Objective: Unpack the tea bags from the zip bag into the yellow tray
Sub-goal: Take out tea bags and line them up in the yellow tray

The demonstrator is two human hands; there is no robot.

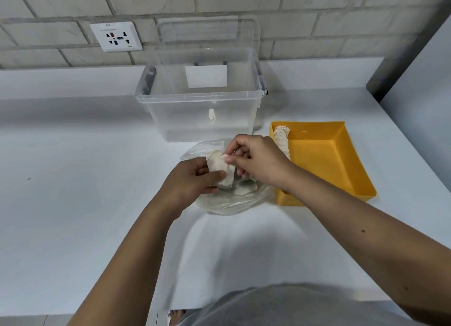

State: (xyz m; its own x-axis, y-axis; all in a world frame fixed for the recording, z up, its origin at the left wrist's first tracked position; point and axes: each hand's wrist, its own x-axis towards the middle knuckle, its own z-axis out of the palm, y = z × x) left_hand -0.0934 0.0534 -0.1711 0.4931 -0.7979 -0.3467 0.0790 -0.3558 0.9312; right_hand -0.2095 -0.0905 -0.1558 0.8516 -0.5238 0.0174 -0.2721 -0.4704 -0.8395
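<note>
A clear zip bag [234,201] lies crumpled on the white table, just left of the yellow tray [341,155]. My left hand [190,179] grips a small stack of white tea bags [220,167] above the zip bag. My right hand [258,159] pinches the top of the same stack with thumb and fingers. More tea bags [244,189] show through the plastic beneath my hands. A row of tea bags [281,137] lies along the tray's left wall, partly hidden by my right hand.
A clear plastic storage bin [202,101] stands open behind the zip bag, its lid leaning on the brick wall, with one small white item inside. A wall socket [116,36] is at the back left. The table's right edge runs diagonally past the tray.
</note>
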